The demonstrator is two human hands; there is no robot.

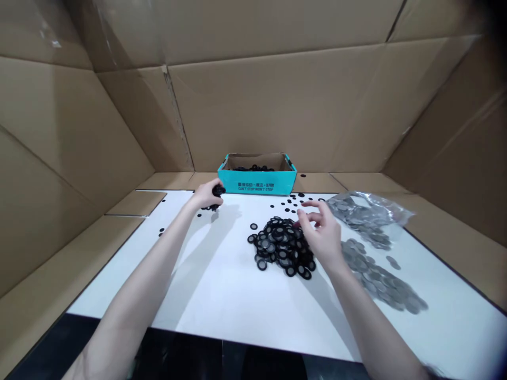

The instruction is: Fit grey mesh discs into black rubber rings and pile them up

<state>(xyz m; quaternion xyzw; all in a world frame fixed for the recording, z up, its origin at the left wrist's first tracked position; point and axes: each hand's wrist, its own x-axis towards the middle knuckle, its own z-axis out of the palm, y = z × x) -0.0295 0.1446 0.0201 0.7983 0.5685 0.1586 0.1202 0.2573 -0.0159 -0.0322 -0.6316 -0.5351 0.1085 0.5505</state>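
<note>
My left hand [207,194] is shut on a small bunch of black-rimmed discs [217,191], close to the front left corner of a teal cardboard box [257,182]. More of these discs lie inside the box. My right hand [320,232] hangs open with its fingers spread, at the right edge of a heaped pile of black-rimmed discs [279,245]. Its fingertips are near the pile, and I cannot tell whether they touch it. A few loose black discs [293,203] lie scattered beyond the pile.
Grey metal-looking discs [380,279] spread across the white table [222,285] at right. Behind them lies a clear plastic bag [366,214] holding more. Brown cardboard sheets [277,95] wall the back and sides. A dark strip runs along the table's near edge.
</note>
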